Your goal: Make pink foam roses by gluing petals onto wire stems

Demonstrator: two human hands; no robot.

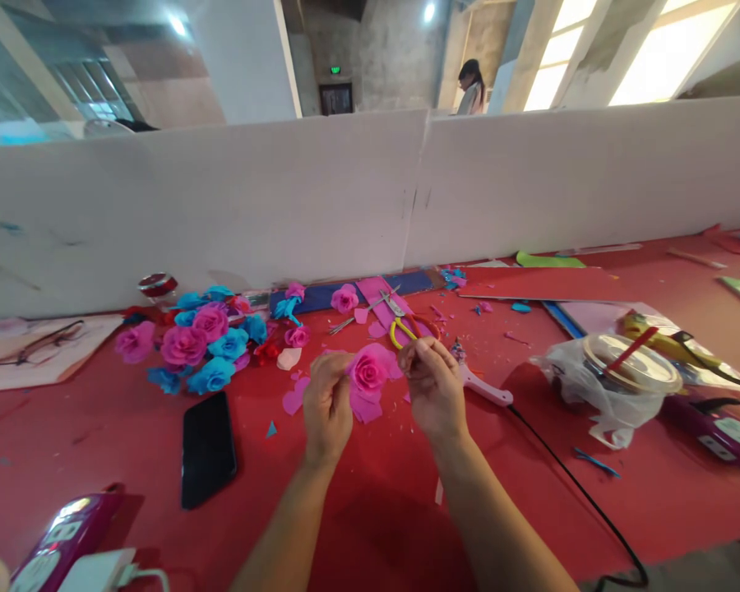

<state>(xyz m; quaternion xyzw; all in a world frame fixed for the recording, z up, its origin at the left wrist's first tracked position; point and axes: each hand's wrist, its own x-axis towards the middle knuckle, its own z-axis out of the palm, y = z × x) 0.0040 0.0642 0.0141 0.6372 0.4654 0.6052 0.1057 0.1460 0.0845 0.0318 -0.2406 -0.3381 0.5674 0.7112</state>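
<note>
A pink paper rose (370, 372) is held up in front of me, pinched at its left side by my left hand (329, 404). My right hand (432, 386) is closed in a pinch just right of the rose; whatever lies between its fingertips is too small to make out. Pink paper petals (294, 396) lie on the red table (382, 510) around and below the rose. Beyond my right hand, scissors with yellow handles (400, 330) rest on a pink paper strip (376, 296). A hot glue gun (486, 388) with a pale pink handle lies just right of that hand.
Pink and blue paper flowers (206, 341) are heaped left, near a black phone (208, 450). Purple power strips (67, 530) sit at both sides. A bagged, lidded bowl (632, 362) stands right. The glue gun's black cord (583, 487) crosses the table. A white partition (252, 197) borders the back.
</note>
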